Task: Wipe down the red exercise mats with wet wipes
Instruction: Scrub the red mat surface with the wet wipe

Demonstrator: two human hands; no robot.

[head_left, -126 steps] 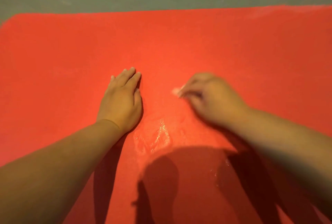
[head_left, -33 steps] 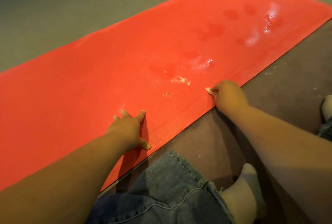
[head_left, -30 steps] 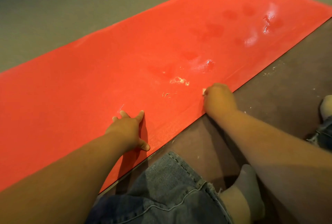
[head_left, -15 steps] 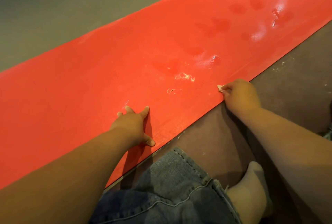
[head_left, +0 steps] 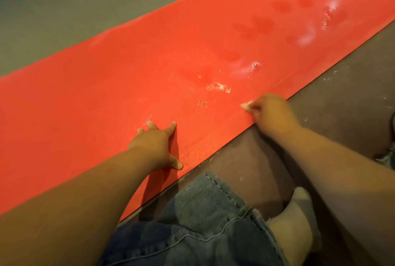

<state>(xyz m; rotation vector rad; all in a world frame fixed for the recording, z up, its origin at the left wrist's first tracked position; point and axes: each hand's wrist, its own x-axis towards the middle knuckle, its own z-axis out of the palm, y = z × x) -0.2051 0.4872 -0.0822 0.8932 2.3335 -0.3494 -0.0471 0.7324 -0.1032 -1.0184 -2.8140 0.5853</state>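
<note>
A long red exercise mat (head_left: 106,86) runs diagonally across the floor from lower left to upper right. My left hand (head_left: 156,144) presses flat on it near its near edge, fingers spread. My right hand (head_left: 271,112) sits at the mat's near edge with its fingers curled round a small white wet wipe (head_left: 245,105), of which only a corner shows. Wet shiny patches (head_left: 248,69) and darker damp marks dot the mat beyond my right hand. Small white and greenish bits of debris (head_left: 215,87) lie on the mat between the hands.
Dark brown floor (head_left: 333,103) with white specks lies to the right of the mat, grey floor (head_left: 64,9) beyond its far edge. My knee in denim shorts (head_left: 205,223) and a socked foot (head_left: 295,218) are at the bottom.
Since four seconds ago my view has turned, so the mat now runs diagonally. In the last second my right hand with the wipe slid back and forth along the near edge. The left hand stayed planted.
</note>
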